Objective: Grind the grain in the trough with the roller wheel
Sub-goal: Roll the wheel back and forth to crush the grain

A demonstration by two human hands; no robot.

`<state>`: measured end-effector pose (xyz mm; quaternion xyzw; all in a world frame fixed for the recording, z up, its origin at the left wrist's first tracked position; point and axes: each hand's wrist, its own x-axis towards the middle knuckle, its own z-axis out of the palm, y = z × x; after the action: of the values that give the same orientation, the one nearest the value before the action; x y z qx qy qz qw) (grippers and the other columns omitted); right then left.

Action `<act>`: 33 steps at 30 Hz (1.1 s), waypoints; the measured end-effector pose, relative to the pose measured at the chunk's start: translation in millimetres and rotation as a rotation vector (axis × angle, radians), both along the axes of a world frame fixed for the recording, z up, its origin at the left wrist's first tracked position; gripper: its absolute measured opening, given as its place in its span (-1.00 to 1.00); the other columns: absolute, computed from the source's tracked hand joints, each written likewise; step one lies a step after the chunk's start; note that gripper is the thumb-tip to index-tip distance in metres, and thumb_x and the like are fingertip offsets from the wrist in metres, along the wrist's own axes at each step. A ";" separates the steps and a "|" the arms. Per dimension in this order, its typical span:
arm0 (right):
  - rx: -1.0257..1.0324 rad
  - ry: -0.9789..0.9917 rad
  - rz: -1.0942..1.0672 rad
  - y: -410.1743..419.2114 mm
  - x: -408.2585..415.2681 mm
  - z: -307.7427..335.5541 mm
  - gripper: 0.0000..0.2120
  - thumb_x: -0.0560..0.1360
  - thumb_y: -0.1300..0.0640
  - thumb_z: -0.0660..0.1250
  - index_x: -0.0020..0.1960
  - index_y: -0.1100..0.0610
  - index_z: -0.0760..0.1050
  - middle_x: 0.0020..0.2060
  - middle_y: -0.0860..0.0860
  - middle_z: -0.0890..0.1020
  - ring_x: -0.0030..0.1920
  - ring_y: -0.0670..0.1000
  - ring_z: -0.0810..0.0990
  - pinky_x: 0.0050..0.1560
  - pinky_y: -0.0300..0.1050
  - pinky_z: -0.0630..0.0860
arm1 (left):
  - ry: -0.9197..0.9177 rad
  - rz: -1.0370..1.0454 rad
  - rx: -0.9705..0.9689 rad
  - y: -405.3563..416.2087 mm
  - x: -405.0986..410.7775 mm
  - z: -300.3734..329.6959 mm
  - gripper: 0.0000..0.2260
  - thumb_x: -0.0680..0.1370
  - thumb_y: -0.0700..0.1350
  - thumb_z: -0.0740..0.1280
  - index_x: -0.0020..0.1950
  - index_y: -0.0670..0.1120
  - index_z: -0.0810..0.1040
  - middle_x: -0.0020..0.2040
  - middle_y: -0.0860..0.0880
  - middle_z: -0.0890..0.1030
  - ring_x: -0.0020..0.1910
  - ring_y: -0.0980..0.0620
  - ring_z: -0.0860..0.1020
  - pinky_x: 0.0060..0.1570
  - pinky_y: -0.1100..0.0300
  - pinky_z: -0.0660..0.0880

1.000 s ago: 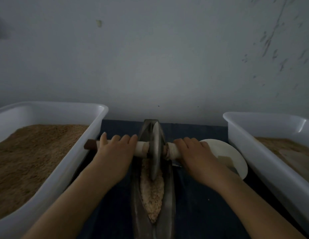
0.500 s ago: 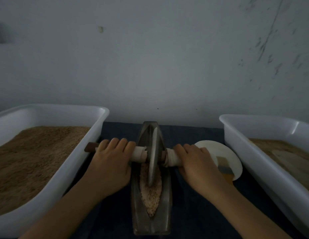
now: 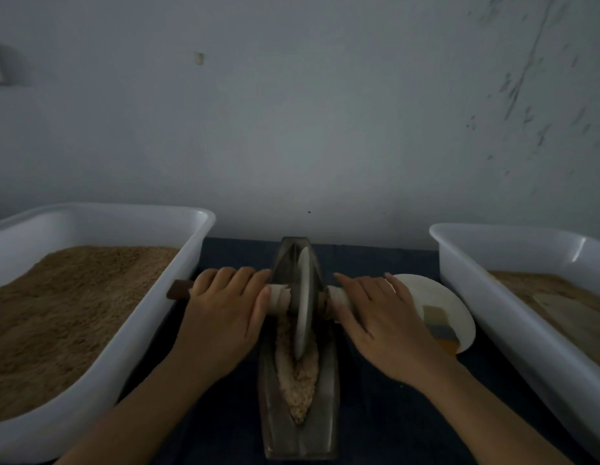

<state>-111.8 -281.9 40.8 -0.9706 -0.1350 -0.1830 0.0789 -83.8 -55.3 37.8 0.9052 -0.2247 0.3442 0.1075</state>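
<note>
Both hands press palm-down on the axle of the roller wheel [image 3: 303, 303], one on each side of the disc. The left hand [image 3: 224, 317] lies over the wrapped handle with its fingers [image 3: 234, 276] curled loosely over the far side; the dark wooden handle end [image 3: 178, 290] pokes out beyond them. The right hand [image 3: 379, 323] rests flatter, its fingers [image 3: 362, 286] extended over the handle rather than clenched. Between the two hands the wheel stands upright in the narrow metal trough [image 3: 298, 434], biting into the grain [image 3: 300, 374] heaped nearer the person. A white plate [image 3: 436, 297] sits just beyond the right fingers on the dark counter [image 3: 385, 427]. White tubs, left tub [image 3: 151, 317] and right tub [image 3: 493, 317], flank the hands.
</note>
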 end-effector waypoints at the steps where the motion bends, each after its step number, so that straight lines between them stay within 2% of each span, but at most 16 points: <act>1: -0.007 -0.029 -0.019 0.1 6.2 -2.9 -0.38 0.55 -0.24 -0.33 0.49 -0.04 0.12 0.28 -0.14 0.39 0.31 -0.14 0.27 0.44 -0.12 -0.15 | 0.003 0.009 0.013 -1.9 6.0 -0.8 -0.62 0.59 -0.01 0.02 0.14 -0.09 0.58 0.03 -0.03 0.61 0.00 -0.05 0.55 0.13 -0.01 0.38; 4: 0.014 -0.109 -0.055 -0.3 27.1 -8.1 -0.43 0.58 -0.18 -0.26 0.45 -0.02 0.23 0.26 -0.11 0.45 0.29 -0.10 0.33 0.44 -0.09 -0.08 | 0.058 0.020 0.017 -6.4 21.9 1.1 -0.61 0.59 0.00 0.01 0.16 -0.09 0.57 0.11 -0.04 0.60 0.14 -0.07 0.52 0.28 -0.08 0.30; 7: 0.068 -0.133 -0.081 2.0 39.7 -10.9 -0.45 0.60 -0.14 -0.23 0.42 0.01 0.29 0.25 -0.08 0.47 0.30 -0.07 0.34 0.44 -0.06 -0.03 | 0.065 0.048 -0.002 -10.3 29.5 2.9 -0.60 0.59 0.00 0.00 0.17 -0.08 0.57 0.13 -0.04 0.59 0.19 -0.08 0.50 0.32 -0.11 0.26; 9: 0.077 -0.149 -0.087 3.0 39.5 -12.7 -0.46 0.60 -0.14 -0.22 0.39 0.02 0.32 0.22 -0.07 0.49 0.26 -0.06 0.37 0.40 -0.08 0.05 | 0.049 0.057 -0.013 -11.9 27.9 3.0 -0.61 0.59 0.00 0.01 0.09 -0.08 0.60 0.04 -0.04 0.62 0.10 -0.08 0.54 0.27 -0.11 0.32; 13: 0.044 -0.119 -0.069 3.3 21.4 -10.0 -0.39 0.56 -0.21 -0.33 0.30 -0.03 0.35 0.08 -0.11 0.48 0.08 -0.09 0.38 0.17 -0.17 0.21 | 0.002 0.058 -0.047 -13.1 13.4 2.4 -0.62 0.60 0.00 -0.01 -0.15 -0.06 0.56 -0.23 -0.01 0.58 -0.23 -0.04 0.53 -0.03 0.02 0.43; 19: -0.016 -0.103 -0.037 5.7 -23.6 -1.2 -0.39 0.51 -0.22 -0.37 0.28 -0.07 0.31 0.02 -0.16 0.43 0.00 -0.12 0.35 0.07 -0.19 0.22 | -0.064 -0.022 -0.099 -4.0 -10.0 -1.4 -0.64 0.59 -0.03 0.02 -0.15 -0.07 0.58 -0.24 0.01 0.57 -0.26 -0.01 0.52 -0.09 0.04 0.44; 23: -0.039 -0.103 -0.039 8.2 -33.2 0.4 -0.41 0.51 -0.20 -0.37 0.29 -0.10 0.28 0.03 -0.17 0.41 0.01 -0.13 0.34 0.10 -0.19 0.22 | -0.108 -0.033 -0.100 0.5 -15.8 -4.5 -0.64 0.59 -0.04 0.03 -0.15 -0.08 0.59 -0.25 0.00 0.59 -0.27 -0.01 0.52 -0.11 0.05 0.43; 29: -0.014 -0.139 -0.073 7.4 -7.6 -8.2 -0.41 0.53 -0.17 -0.35 0.29 -0.05 0.33 0.06 -0.13 0.45 0.05 -0.10 0.36 0.12 -0.18 0.17 | -0.098 0.004 -0.043 -4.0 5.1 -7.0 -0.65 0.59 -0.04 0.03 -0.07 -0.09 0.59 -0.20 -0.01 0.58 -0.23 -0.03 0.52 -0.08 0.02 0.41; 33: 0.025 -0.194 -0.098 5.6 21.4 -13.7 -0.45 0.56 -0.14 -0.28 0.23 -0.01 0.40 0.00 -0.11 0.49 -0.01 -0.07 0.38 0.05 -0.20 0.16 | -0.072 0.041 -0.012 -10.1 24.2 -4.9 -0.65 0.59 -0.03 0.02 -0.11 -0.09 0.57 -0.21 -0.03 0.57 -0.23 -0.05 0.51 -0.09 0.00 0.41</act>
<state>-90.3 -276.3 27.1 -0.9527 -0.0920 -0.2816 0.0685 -59.6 -65.3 32.8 0.8959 -0.2079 0.3802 0.0977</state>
